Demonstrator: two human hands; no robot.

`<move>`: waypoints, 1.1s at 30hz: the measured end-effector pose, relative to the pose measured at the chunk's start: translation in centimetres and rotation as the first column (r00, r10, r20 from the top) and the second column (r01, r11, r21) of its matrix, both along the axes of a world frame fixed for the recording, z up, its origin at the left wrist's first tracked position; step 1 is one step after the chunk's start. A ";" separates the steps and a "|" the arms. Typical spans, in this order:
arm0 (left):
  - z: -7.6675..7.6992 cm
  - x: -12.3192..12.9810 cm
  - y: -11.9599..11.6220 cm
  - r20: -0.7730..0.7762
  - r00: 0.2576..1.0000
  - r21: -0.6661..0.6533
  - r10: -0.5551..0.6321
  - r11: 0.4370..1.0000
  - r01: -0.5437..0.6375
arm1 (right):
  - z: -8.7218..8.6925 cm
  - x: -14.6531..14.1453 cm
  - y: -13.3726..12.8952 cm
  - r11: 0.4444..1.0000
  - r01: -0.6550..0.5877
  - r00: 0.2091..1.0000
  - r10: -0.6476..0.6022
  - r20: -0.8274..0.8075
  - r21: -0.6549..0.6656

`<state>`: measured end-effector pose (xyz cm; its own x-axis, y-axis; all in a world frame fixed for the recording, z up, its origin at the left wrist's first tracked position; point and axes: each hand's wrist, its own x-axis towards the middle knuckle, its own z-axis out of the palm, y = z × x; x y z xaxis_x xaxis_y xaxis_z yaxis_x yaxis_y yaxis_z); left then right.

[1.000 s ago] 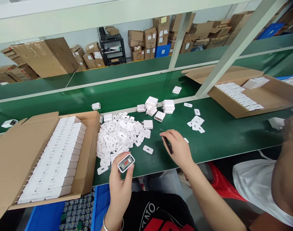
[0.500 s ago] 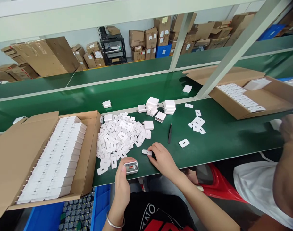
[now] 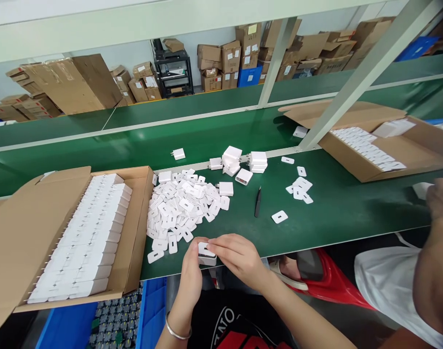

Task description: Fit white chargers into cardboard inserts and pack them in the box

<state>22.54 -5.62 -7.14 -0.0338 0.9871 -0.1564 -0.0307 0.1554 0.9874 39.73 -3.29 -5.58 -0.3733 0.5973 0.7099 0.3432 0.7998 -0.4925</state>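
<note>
My left hand (image 3: 191, 272) is closed around the side of a white charger housing (image 3: 207, 261) near the table's front edge. At its open face lies a white cover plate (image 3: 203, 248) with a slot, pinched by the fingertips of my right hand (image 3: 240, 254). Fingers partly hide the plate, so I cannot tell whether it sits flush. Just beyond my hands spreads a heap of loose slotted cover plates (image 3: 181, 203). Black tweezers (image 3: 258, 202) lie to the right, with a single cover plate (image 3: 279, 216) beside them.
On the left stands an open carton (image 3: 136, 228) with rows of white chargers (image 3: 79, 237). Several chargers (image 3: 231, 160) sit behind the heap. Another carton (image 3: 367, 169) is at the right, near a co-worker's hand (image 3: 441, 198). A blue crate (image 3: 152, 310) stands below the table.
My right hand has brought the cover plate left onto the charger housing's open face. Two small white items on the conveyor at the back have shifted right.
</note>
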 end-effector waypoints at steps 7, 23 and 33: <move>1.3 0.0 0.1 -0.069 0.996 0.024 -0.058 0.998 0.060 | 0.4 0.8 0.3 0.992 -0.112 0.989 0.117 0.085 -0.055; -2.1 -0.1 0.5 -0.100 0.978 0.325 0.182 0.935 -0.140 | 3.0 -3.4 15.9 0.847 0.491 0.729 -0.269 0.629 -0.206; -3.8 0.9 1.0 -0.028 0.985 0.330 0.171 0.932 -0.153 | 8.1 -8.2 34.0 0.603 0.787 0.340 -0.252 0.906 -0.127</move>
